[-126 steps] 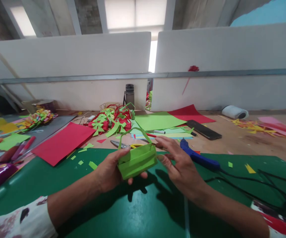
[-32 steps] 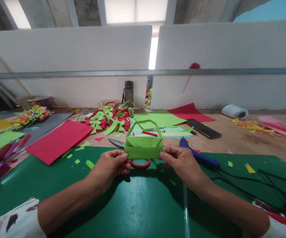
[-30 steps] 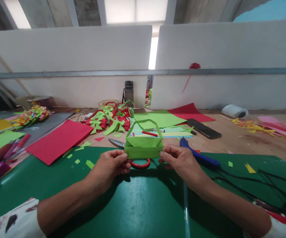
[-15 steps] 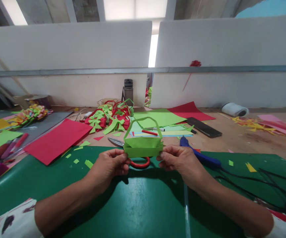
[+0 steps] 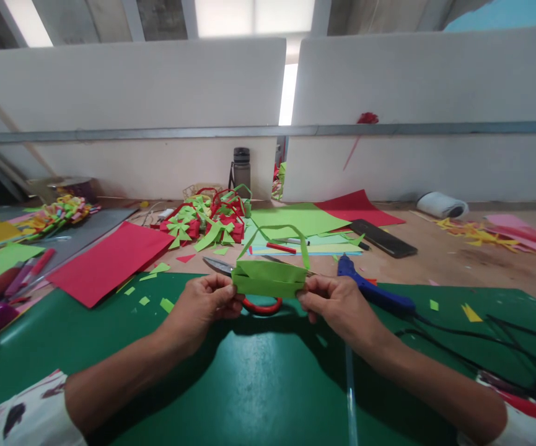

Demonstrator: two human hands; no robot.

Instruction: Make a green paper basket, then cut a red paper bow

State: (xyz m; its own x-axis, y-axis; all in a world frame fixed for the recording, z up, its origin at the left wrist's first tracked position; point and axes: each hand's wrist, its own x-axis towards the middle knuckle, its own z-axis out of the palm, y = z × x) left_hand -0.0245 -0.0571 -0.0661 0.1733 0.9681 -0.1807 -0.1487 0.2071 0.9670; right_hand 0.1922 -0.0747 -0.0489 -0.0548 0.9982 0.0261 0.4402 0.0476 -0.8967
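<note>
Between my two hands is a small green paper basket (image 5: 268,279) with a thin paper handle arching over it. My left hand (image 5: 212,302) pinches its left end between thumb and fingers. At its right end, my right hand (image 5: 330,298) holds it the same way. The basket is raised above the green mat (image 5: 249,384), partly covering a pair of scissors (image 5: 263,308) whose red handle and one blade tip show. A blue glue gun (image 5: 377,291) lies just past my right hand.
Red and green paper baskets (image 5: 207,226) with bows are heaped behind. A red sheet (image 5: 109,263) lies left, green sheets (image 5: 305,217) and a phone (image 5: 383,238) right of centre. A black cord (image 5: 481,353) trails at right; a bottle (image 5: 241,167) stands at the back.
The green basket has tilted slightly and its front looks more flattened; its handle leans to the right now. Both hands keep their grip with little movement.
</note>
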